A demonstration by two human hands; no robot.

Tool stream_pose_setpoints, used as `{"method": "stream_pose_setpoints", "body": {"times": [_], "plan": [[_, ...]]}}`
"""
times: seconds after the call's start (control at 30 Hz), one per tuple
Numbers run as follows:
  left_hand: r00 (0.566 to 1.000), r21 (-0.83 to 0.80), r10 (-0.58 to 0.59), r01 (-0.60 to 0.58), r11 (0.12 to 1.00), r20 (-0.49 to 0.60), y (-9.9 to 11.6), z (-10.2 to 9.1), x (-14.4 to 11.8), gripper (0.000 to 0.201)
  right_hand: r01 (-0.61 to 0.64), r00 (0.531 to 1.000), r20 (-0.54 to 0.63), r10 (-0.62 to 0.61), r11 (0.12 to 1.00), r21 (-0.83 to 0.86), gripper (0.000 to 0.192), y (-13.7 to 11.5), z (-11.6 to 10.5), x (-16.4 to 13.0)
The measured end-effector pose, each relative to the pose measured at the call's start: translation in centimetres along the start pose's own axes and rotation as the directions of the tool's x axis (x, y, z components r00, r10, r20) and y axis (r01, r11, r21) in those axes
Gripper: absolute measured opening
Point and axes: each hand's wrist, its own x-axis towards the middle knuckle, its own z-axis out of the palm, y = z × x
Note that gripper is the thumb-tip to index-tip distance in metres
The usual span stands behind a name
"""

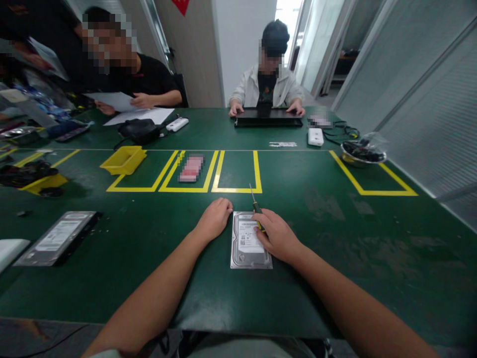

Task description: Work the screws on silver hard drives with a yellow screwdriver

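A silver hard drive (245, 251) with a white label lies flat on the green table in front of me. My right hand (278, 233) is over its right side, closed around a screwdriver (255, 205) with a dark green and yellow handle. The screwdriver's thin shaft points up and away from me, clear of the drive. Part of the handle and some of the label are hidden by my fingers. Beside the drive's far left corner, my left hand (216, 219) rests on the table with its fingers curled in; nothing shows in it.
Another hard drive (59, 236) lies at the left. Yellow tape outlines the spots behind my hands, with a yellow bin (124, 160) and a pink pixelated item (192, 168) there. A metal bowl (363, 154) of dark parts stands far right. Two people sit opposite; one holds a black panel (268, 117).
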Motion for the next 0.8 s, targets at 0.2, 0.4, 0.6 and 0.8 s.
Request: {"method": "stream_pose_setpoints", "body": {"times": [0.2,0.4,0.6,0.8], "plan": [[0.999,-0.087,-0.043,0.04,0.995,-0.029,-0.05,-0.18,0.04,0.013,0.0,1.0,0.001,0.0,1.0,-0.004,0.027,-0.05,-0.02,0.04],[0.994,-0.134,-0.083,0.072,0.988,-0.077,0.25,-0.64,0.0,0.009,-0.005,1.0,0.009,0.006,1.0,-0.007,0.028,0.06,-0.02,0.06],[0.99,-0.153,-0.105,0.09,0.984,-0.097,0.35,-0.7,-0.08,0.005,-0.002,1.0,0.006,0.002,1.0,-0.004,0.029,0.06,0.07,0.02],[0.991,-0.113,-0.072,0.059,0.992,-0.113,0.04,-0.62,-0.06,0.015,0.0,1.0,0.001,0.0,1.0,-0.001,0.029,0.08,-0.03,0.01]]}}
